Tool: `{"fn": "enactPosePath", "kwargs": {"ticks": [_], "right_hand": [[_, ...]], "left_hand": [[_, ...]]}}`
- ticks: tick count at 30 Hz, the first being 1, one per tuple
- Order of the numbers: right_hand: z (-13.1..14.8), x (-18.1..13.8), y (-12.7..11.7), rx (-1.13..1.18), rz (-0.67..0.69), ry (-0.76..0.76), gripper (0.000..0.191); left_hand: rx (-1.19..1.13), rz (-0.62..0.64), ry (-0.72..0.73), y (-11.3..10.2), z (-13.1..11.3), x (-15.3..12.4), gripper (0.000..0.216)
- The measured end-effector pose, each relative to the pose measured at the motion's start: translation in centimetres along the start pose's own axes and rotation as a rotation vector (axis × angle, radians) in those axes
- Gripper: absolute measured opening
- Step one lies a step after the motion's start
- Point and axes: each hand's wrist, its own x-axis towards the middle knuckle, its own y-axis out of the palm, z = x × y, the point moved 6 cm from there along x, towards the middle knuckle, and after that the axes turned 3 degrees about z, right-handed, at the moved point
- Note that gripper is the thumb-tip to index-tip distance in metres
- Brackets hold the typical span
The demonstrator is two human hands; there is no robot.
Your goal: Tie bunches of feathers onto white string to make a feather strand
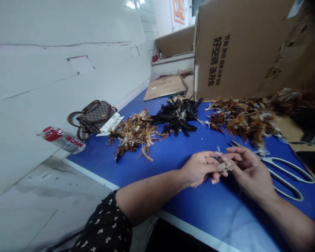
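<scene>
My left hand (202, 168) is closed, its thumb and fingers pinching a small pale tufted bundle (227, 165), which may be the quill ends of feathers. My right hand (249, 169) meets it from the other side, with curled fingers against the same bundle and a short clear strip (218, 149) poking up near the fingertips. Much of what lies between the fingers is hidden. Large metal scissors (288, 171) lie partly behind my right hand, blades pointing away to the left. Brown feather bunches (241, 119) are just beyond that hand.
Black feathers (180, 113) and tan feathers (136, 134) lie across the blue table (157, 178). At its left edge are a patterned handbag (97, 115) and a red-labelled bottle (64, 140). A big cardboard box (246, 52) walls off the back; flat cardboard (165, 86) lies beside it.
</scene>
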Motion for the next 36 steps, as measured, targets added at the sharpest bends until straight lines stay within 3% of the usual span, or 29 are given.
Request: {"fn": "enactPosePath", "kwargs": {"ticks": [4, 6, 12, 16, 27, 36], "right_hand": [[1.4, -1.0, -1.0, -0.078, -0.243, -0.087, 0.044], [1.9, -1.3, -1.5, -0.12, -0.324, -0.122, 0.038], [0.7, -0.3, -0.7, -0.128, -0.101, -0.11, 0.047], [0.3, -0.4, -0.3, -0.142, -0.03, -0.114, 0.046], [-0.8, -0.2, -0.5, -0.246, -0.032, -0.162, 0.039], [0.2, 0.0, 0.7, -0.4, 0.173, -0.191, 0.039]], "left_hand": [[-0.012, -0.047, -0.002, -0.6, 0.3, 0.1, 0.097], [0.002, -0.063, -0.005, -0.9, 0.3, 0.1, 0.096], [-0.008, 0.038, -0.041, 0.0, 0.2, -0.2, 0.088], [-0.038, 0.039, -0.012, 0.2, 0.1, -0.2, 0.089], [-0.008, -0.108, 0.106, -1.0, -0.4, 0.1, 0.063], [0.173, -0.292, 0.23, -2.3, -1.0, 0.1, 0.061]]}}
